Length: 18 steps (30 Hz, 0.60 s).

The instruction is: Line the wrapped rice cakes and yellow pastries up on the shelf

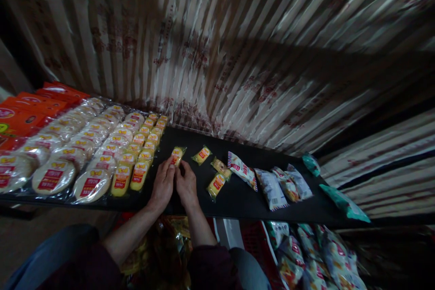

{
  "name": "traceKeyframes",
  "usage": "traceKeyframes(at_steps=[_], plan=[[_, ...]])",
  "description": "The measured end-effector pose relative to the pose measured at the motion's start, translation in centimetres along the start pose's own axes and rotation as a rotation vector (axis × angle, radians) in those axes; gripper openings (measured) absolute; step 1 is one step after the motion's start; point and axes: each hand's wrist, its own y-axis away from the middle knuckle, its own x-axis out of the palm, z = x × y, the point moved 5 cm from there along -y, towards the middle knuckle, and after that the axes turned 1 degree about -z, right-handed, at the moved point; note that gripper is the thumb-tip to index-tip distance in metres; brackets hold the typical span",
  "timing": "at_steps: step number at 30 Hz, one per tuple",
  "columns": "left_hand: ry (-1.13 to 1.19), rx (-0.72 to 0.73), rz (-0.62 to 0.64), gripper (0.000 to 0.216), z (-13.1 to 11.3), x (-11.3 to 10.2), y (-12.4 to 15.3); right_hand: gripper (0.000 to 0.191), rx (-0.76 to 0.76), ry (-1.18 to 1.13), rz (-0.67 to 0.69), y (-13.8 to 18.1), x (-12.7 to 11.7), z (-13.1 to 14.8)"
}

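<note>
My left hand (pixel 163 184) and my right hand (pixel 186 184) meet over the black shelf, fingers closed around the lower end of a small wrapped yellow cake (pixel 177 154). My own fingers cover part of it. To the left, similar wrapped yellow cakes (pixel 139 176) lie in two neat columns. On the right are a few loose ones: a single wrapped cake (pixel 203 155) tilted on the shelf, another (pixel 216 184) closer to me, and a wrapped cake (pixel 220 167) with its plain side up touching it.
Wrapped round crackers (pixel 54 176) fill rows at left, beside orange packs (pixel 29 111). White snack bags (pixel 242 171) and teal packets (pixel 345 202) lie along the right of the black shelf (pixel 244 204). Below are more bags (pixel 312 253). A creased printed sheet (pixel 204 54) hangs behind.
</note>
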Motion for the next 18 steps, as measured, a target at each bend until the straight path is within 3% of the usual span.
traceKeyframes(at_steps=[8, 18], plan=[[-0.130, 0.118, 0.014, 0.034, 0.0, 1.1, -0.8, 0.035, 0.046, -0.038, -0.010, -1.8, 0.6, -0.4], [-0.098, 0.082, -0.064, 0.029, -0.7, 1.3, -2.7, 0.026, -0.011, -0.089, -0.101, -4.5, 2.0, -1.2]])
